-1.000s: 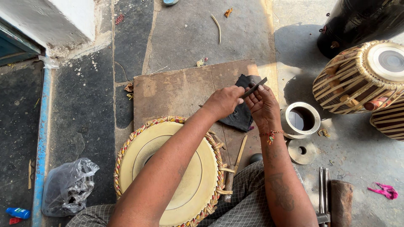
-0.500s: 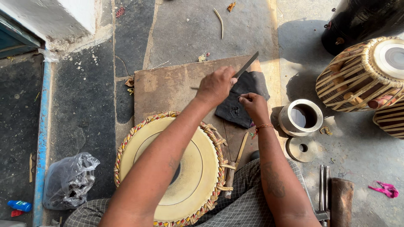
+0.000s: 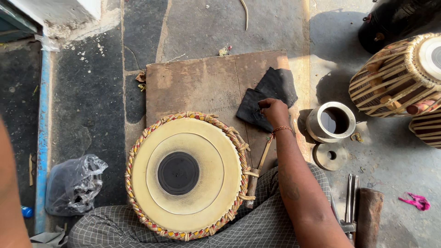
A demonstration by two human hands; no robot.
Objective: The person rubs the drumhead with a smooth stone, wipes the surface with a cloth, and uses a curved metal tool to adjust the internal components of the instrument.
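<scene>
Two hands: only the right hand [image 3: 274, 112] shows. Its fingers are curled down with the tips on the dark cloth [image 3: 268, 94]. I cannot tell whether they pinch a fold or only press it.
Left side: a bare forearm [image 3: 10, 193] runs along the left edge of the picture, and its hand is out of view.
Cloth: it lies crumpled on the right part of the wooden board [image 3: 202, 85], just beyond the drum head.
Drum head: the drum head [image 3: 183, 174] rests on the person's lap, on the checked cloth [image 3: 257, 225], with its far rim on the board.
Done, by the look of it: the skin is stretched flat, the braided rim runs all the way round, and a dark round patch sits at the middle.
Left, by the look of it: no hand is on the skin and no tool is being held, so work on the drum head seems paused.
Stick: a wooden stick [image 3: 260, 167] lies tucked against the right rim of the drum head, under the right wrist.
Right of the hand: a metal cup [image 3: 331, 121] stands just beside the board, with a flat metal ring [image 3: 330, 155] near it.
Further right: two laced drums [image 3: 399, 76] lie on the floor, well apart from the hand.
Lower right: metal tools [image 3: 351, 202] and a wooden handle [image 3: 370, 213] lie by the knee.
Left: a crumpled plastic bag [image 3: 73, 183] lies on the floor.
In the way: nothing lies between the right hand and the drum head.
</scene>
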